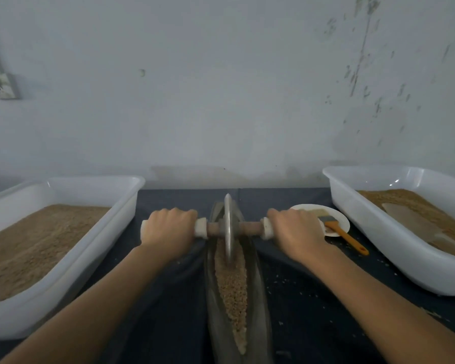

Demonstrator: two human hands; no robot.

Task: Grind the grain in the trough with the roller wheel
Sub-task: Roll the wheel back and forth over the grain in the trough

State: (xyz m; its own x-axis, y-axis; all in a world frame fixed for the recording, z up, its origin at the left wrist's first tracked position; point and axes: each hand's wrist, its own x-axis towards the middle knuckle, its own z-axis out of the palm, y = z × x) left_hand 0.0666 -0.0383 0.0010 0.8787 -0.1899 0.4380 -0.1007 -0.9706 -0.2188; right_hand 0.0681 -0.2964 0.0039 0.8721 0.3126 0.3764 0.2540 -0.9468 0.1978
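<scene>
A long narrow metal trough (262,306) runs away from me down the middle of the dark cloth, filled with tan grain (234,287). A thin metal roller wheel (228,227) stands upright in the trough's far part, on a wooden axle with white-wrapped ends. My left hand (168,229) grips the left handle of the axle. My right hand (296,229) grips the right handle. Both forearms reach forward on either side of the trough.
A white tub (95,248) of fine tan meal sits at the left. Another white tub (384,232) with meal stands at the right. A white plate (339,219) holding an orange-handled brush (346,236) lies beside my right hand. Loose grains dot the cloth. A wall rises close behind.
</scene>
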